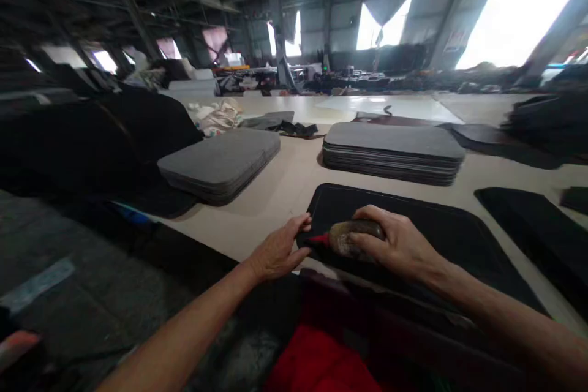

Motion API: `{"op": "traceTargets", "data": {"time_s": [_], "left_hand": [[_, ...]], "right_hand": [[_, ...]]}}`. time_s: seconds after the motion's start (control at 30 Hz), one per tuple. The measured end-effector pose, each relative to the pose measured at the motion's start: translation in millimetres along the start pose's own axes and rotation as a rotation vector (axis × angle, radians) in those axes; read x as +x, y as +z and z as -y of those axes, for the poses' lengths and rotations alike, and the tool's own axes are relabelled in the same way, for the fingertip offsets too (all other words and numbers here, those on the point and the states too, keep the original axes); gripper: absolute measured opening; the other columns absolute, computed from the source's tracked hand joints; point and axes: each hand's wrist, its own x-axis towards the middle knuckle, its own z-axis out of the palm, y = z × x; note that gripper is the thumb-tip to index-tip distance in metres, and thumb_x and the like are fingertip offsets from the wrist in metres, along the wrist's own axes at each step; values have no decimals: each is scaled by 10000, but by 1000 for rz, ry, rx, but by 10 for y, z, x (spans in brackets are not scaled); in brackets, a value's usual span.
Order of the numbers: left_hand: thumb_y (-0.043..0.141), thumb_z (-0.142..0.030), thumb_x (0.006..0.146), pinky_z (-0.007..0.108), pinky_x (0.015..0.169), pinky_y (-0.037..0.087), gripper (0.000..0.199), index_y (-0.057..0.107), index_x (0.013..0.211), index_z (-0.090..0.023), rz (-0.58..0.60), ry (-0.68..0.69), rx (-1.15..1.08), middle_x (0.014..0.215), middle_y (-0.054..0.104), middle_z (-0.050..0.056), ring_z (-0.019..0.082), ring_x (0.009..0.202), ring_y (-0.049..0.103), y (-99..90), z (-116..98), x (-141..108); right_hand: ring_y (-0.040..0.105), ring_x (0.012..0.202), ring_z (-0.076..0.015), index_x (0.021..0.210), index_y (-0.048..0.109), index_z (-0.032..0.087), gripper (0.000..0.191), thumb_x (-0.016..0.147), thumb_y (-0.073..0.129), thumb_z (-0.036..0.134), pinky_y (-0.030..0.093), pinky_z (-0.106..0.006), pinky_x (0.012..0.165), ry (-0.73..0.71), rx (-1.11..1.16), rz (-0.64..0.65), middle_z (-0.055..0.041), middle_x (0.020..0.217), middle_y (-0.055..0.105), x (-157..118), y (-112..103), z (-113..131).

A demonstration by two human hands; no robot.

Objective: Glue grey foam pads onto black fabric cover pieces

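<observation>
Red-nozzled brown bottle (340, 238), likely squeezable, suits the right hand (404, 248) gripping mid-body, left hand (275, 252) spread at the rounded black panel (443, 223).

Head-height view, forward and down

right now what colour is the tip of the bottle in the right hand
Red, seen in the head view at the bottle's tip.
</observation>
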Motion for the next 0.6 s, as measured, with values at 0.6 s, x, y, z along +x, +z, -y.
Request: {"op": "traceTargets", "data": {"time_s": [0.6], "left_hand": [[615,-245,899,428,1092,459,688,278,1498,-251,16,18,75,1397,506,101,231,1243,558,-53,-132,34]], "right_hand": [[564,762,-182,997,643,222,218,883,543,379,314,-276,640,-52,-220,110,-23,889,657,241,-40,251]]}}
